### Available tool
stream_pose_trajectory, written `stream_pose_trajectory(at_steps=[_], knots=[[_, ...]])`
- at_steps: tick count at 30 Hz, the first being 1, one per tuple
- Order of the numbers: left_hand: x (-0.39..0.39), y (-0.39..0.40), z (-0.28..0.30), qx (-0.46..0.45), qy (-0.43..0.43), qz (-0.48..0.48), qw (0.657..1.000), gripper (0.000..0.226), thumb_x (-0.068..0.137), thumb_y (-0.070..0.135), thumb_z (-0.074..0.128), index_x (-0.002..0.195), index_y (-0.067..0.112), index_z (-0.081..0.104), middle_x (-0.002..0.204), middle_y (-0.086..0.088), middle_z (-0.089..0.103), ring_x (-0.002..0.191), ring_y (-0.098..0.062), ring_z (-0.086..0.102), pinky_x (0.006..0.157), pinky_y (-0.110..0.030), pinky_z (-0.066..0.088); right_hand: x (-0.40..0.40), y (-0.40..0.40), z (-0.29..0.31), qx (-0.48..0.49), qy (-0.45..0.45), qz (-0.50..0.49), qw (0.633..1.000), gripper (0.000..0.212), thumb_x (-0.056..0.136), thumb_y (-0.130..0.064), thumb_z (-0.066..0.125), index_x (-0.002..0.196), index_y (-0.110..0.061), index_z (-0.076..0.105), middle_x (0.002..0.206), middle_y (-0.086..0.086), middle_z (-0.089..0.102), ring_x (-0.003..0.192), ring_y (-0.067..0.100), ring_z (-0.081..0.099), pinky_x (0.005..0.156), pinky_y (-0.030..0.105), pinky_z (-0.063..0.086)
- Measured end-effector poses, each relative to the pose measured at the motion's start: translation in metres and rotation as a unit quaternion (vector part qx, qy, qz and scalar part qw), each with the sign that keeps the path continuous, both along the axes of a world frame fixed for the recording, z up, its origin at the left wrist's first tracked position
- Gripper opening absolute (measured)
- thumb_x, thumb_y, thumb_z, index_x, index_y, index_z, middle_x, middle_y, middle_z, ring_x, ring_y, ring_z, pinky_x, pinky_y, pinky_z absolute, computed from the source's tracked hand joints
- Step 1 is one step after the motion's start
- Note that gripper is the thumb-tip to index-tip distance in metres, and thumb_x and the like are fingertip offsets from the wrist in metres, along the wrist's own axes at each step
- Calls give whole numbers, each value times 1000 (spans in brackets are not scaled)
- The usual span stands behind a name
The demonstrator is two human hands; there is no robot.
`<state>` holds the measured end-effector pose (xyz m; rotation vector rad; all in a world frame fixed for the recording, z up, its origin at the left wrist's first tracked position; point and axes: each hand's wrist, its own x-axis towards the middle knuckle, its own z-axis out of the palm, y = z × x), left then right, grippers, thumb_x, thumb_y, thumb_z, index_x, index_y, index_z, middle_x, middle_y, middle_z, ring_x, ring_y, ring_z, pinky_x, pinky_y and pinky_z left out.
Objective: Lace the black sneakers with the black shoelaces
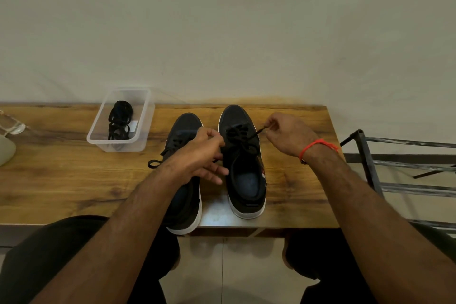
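A seated person's right hand (286, 134) pinches a black shoelace (256, 134) threaded through the right sneaker (243, 175) on a wooden counter (61, 180), while the left hand (199, 153) pinches its other end.

Two sneakers (214, 168) side by side on the worktop (61, 180), toes toward the wall; container (121, 118) holding spare laces (119, 121) to their left; rack (407, 168) beyond the worktop's right end
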<state>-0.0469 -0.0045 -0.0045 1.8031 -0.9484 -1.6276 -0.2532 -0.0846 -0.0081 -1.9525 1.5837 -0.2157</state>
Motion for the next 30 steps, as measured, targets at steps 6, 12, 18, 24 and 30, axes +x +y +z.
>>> stream_pose_trajectory(at_steps=[6,12,18,24,30], knots=[[-7,-2,-2,48,90,78,992,38,101,48,57,126,19,61,108,-6,67,69,-17,68,51,-31,54,17,11,1,-47,-59,94,993,37,88,-62,58,98,-28,66,99,-8,62,94,10,58,79,26,46],[-14,0,-4,63,69,121,988,37,99,54,56,115,22,65,92,-1,62,70,-14,56,53,-29,50,18,13,-3,-69,38,104,991,37,86,-71,54,105,-41,64,122,-6,51,124,22,39,103,47,35],[-24,2,-4,-89,18,216,972,12,103,40,56,102,31,64,91,2,61,69,-13,54,57,-30,44,19,12,-7,-69,11,161,984,30,90,-54,64,111,-33,70,115,-8,61,113,17,54,97,56,44],[-4,-9,-3,-194,91,338,916,14,106,20,53,118,18,59,105,-1,71,96,-19,69,81,-37,59,16,8,-10,-61,4,160,985,28,90,-50,66,112,-35,71,118,-9,62,118,21,54,99,57,44],[28,-20,9,-239,201,420,852,17,108,12,48,121,9,58,103,-8,65,85,-21,72,83,-43,63,16,8,-13,-57,-18,160,985,24,89,-47,69,108,-33,73,113,-8,64,111,19,57,96,52,48]])
